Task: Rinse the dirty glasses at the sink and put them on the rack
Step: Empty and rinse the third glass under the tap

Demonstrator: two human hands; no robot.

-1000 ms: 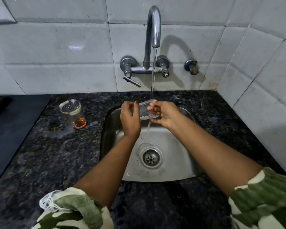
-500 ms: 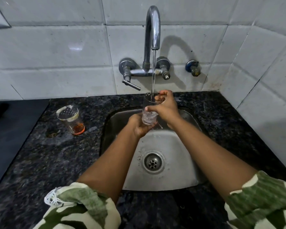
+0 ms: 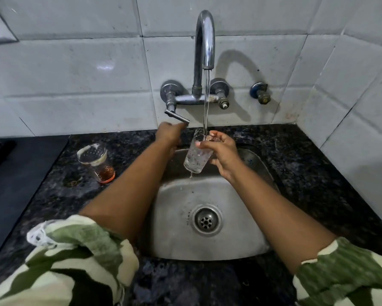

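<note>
My right hand [image 3: 221, 154] holds a clear glass [image 3: 196, 155] upright over the steel sink [image 3: 209, 248], its mouth under the running stream from the tap [image 3: 205, 40]. Water fills it and drips from its base. My left hand [image 3: 169, 133] reaches up to the tap's lever handle [image 3: 177, 117], fingertips touching the lever's end. A second glass [image 3: 96, 161] with foam on its walls and a little orange liquid at the bottom stands on the dark granite counter [image 3: 307, 168] left of the sink. No rack is in view.
White tiled walls close off the back and right side. A small blue valve [image 3: 259, 91] sticks out of the wall right of the tap. A dark flat surface [image 3: 15, 173] adjoins the counter at the left. The drain [image 3: 206, 221] sits in the sink's middle.
My left hand let go of the glass and rose to the tap lever. My right hand now holds the glass alone, upright under the stream.
</note>
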